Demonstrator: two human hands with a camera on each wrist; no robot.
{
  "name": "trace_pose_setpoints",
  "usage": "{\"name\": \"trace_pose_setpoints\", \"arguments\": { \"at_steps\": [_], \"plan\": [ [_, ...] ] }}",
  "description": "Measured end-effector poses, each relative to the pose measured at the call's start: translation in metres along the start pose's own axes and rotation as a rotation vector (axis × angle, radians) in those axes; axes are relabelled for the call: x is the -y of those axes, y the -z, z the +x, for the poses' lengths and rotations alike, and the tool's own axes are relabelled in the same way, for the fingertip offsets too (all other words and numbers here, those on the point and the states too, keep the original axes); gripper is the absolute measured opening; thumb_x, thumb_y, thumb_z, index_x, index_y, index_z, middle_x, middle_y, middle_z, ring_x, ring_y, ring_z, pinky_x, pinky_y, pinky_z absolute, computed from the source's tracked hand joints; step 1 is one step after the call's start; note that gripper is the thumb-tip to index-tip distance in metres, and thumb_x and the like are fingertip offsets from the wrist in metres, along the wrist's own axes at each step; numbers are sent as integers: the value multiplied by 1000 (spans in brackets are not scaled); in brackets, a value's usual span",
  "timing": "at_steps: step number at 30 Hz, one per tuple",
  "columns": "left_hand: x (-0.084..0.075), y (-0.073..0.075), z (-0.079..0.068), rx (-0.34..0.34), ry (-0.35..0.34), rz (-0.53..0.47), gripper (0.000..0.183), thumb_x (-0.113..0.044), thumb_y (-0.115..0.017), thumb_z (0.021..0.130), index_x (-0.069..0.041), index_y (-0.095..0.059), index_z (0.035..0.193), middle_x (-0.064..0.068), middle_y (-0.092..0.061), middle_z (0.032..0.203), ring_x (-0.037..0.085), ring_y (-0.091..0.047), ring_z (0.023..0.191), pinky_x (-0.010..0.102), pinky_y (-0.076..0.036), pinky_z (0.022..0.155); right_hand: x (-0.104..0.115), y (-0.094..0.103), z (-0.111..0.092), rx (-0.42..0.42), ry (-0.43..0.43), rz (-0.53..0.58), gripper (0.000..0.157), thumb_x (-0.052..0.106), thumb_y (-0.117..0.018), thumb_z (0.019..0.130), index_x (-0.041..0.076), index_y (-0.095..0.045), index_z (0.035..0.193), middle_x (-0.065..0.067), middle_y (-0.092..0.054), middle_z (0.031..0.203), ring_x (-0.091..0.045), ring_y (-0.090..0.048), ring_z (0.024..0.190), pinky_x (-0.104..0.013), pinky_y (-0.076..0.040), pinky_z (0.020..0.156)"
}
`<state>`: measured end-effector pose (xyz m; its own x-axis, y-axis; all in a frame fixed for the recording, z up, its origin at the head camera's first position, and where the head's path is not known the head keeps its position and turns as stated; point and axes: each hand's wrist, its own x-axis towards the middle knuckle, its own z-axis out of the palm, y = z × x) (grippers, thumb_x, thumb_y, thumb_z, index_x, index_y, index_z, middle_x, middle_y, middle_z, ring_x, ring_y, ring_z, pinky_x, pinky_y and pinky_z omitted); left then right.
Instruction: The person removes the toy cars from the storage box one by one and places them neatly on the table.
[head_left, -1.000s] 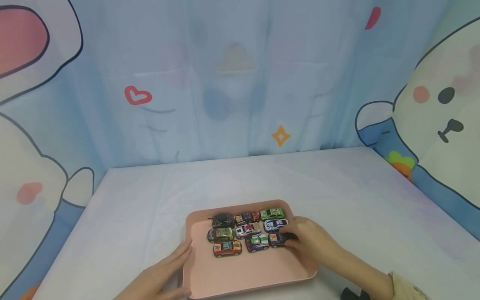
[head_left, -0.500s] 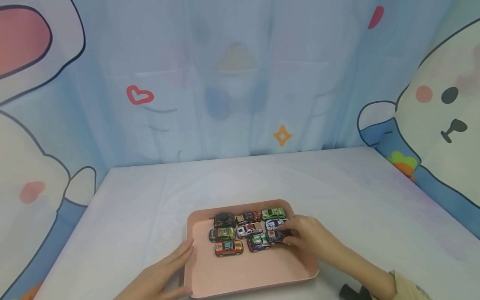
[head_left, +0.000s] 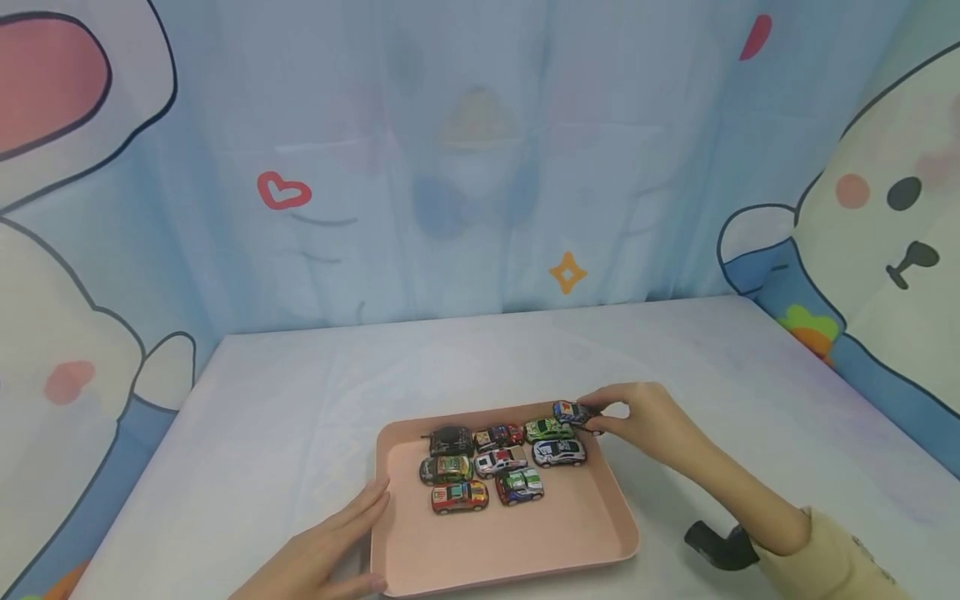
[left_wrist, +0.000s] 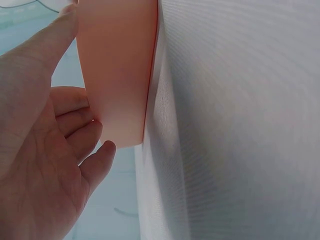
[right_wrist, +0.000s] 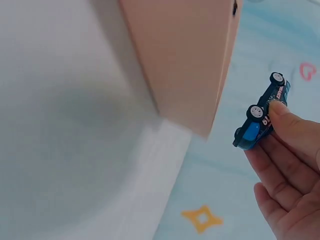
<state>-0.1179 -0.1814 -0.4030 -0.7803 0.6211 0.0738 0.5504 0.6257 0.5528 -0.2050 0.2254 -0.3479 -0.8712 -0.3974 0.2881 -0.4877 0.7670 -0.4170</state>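
My right hand (head_left: 637, 417) pinches a dark blue toy car (right_wrist: 260, 112) between thumb and fingers. It holds the car above the back right corner of a pink tray (head_left: 480, 550); in the right wrist view the car's wheels show beside the thumb. My left hand (head_left: 330, 533) rests its fingertips and thumb against the tray's left side, which the left wrist view shows close up. Several toy cars stand grouped in the tray: a green one (head_left: 547, 429), a white one (head_left: 558, 452), a green-and-white one (head_left: 520, 486) and a red one (head_left: 459, 497) among them.
The tray stands on a white-covered table (head_left: 465, 367). A curved black object (head_left: 723, 546) shows beside the right sleeve (head_left: 817, 558). Behind the table hangs a light blue curtain (head_left: 480, 167) with cartoon prints.
My right hand has lifted the dark blue toy car from the right end of the front row and moved it toward the tray's back right corner. My left hand stays at the tray.
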Motion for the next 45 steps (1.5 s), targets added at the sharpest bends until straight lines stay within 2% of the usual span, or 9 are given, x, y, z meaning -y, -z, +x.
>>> {"name": "trace_pose_setpoints", "arguments": {
  "at_steps": [6, 13, 18, 23, 31, 40, 45],
  "plan": [
    [0, 0, 0, 6, 10, -9, 83, -54, -59, 85, 1, -35, 142, 13, -21, 151, 34, -34, 129, 43, -41, 96, -29, 7, 6, -17, -55, -5, 25, 3, -75, 76, -1, -70, 101, -9, -69, 89, -27, -65, 84, -39, -54, 66],
    [-1, 0, 0, 16, 30, -18, 84, -55, -59, 84, -2, -33, 144, 12, -20, 152, 34, -34, 129, 44, -42, 95, -62, 8, 7, -19, -116, -30, 25, 7, -75, 78, -4, -70, 100, -12, -69, 89, -33, -63, 88, -50, -51, 74],
    [1, 0, 0, 21, 35, -24, 84, -56, -58, 85, -3, -33, 145, 11, -19, 152, 33, -34, 129, 44, -41, 96, -81, 9, 5, 0, -170, -53, 26, 7, -74, 79, -5, -69, 101, -15, -69, 91, -36, -62, 90, -52, -50, 75],
    [2, 0, 0, 18, 21, -26, 83, -54, -59, 85, -2, -33, 144, 11, -19, 152, 33, -33, 129, 44, -41, 96, -95, 10, 3, 28, -184, -76, 24, 5, -74, 78, -8, -69, 98, -17, -69, 89, -37, -63, 88, -51, -50, 73],
    [1, 1, 1, 37, 40, -53, 83, -54, -59, 85, -3, -32, 145, 10, -18, 153, 34, -31, 131, 45, -39, 98, -104, 7, 2, 73, -195, -142, 20, 1, -74, 76, -7, -69, 94, -14, -68, 83, -35, -63, 83, -48, -51, 70],
    [0, 0, 0, 18, 19, -33, 82, -53, -60, 86, -1, -34, 143, 12, -20, 152, 34, -33, 129, 44, -40, 97, -97, 2, 10, 151, -187, -266, 19, -1, -74, 75, -7, -68, 91, -15, -67, 84, -34, -63, 83, -45, -51, 72],
    [0, -1, 0, 7, 8, -11, 82, -53, -59, 86, -1, -35, 143, 12, -21, 151, 32, -35, 129, 42, -42, 96, -94, 0, 12, 150, -146, -318, 17, -2, -75, 73, -5, -67, 87, -13, -66, 81, -33, -62, 79, -44, -51, 69]
  ]
}}
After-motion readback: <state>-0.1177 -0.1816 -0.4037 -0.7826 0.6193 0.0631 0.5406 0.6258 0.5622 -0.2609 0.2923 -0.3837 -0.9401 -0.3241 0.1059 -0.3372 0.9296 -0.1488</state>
